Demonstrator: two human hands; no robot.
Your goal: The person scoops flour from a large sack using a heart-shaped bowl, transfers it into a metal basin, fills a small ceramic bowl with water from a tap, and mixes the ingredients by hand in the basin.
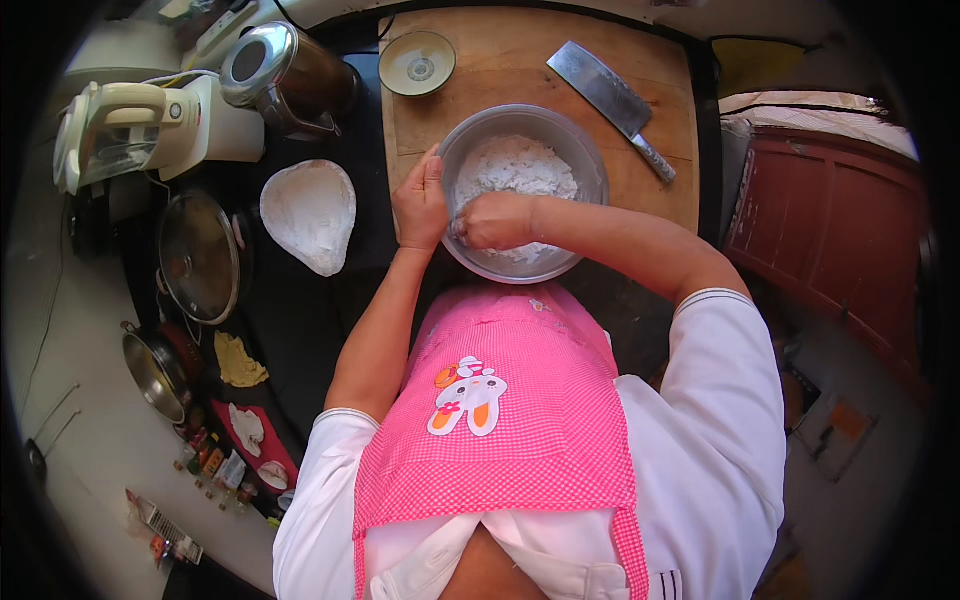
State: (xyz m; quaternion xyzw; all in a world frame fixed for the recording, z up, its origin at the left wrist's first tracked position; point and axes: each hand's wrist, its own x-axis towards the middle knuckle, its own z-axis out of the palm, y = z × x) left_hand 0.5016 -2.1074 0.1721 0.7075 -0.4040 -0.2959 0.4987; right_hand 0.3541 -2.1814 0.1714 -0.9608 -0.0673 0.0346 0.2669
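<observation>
In front of my body, a round metal bowl point(595, 150) holds a heap of white, clumpy flour point(517, 161). My left hand point(421, 201) grips the bowl's left rim, with the thumb lying along the outside edge. Inside the bowl, my right hand point(496, 220) bends down against the inner left wall with its fingers curled. Flour coats the fingertips; whether they close on any of it is hidden. The bowl rests on the near part of a wooden board point(510, 52).
A cleaver point(607, 90) lies right of the bowl, and a small shallow bowl point(405, 56) sits at the board's far left. Left of the board are a flour-dusted scoop point(309, 214), a metal pitcher point(300, 75), a blender-like jug appliance point(142, 131) and a glass-lidded pan point(199, 255).
</observation>
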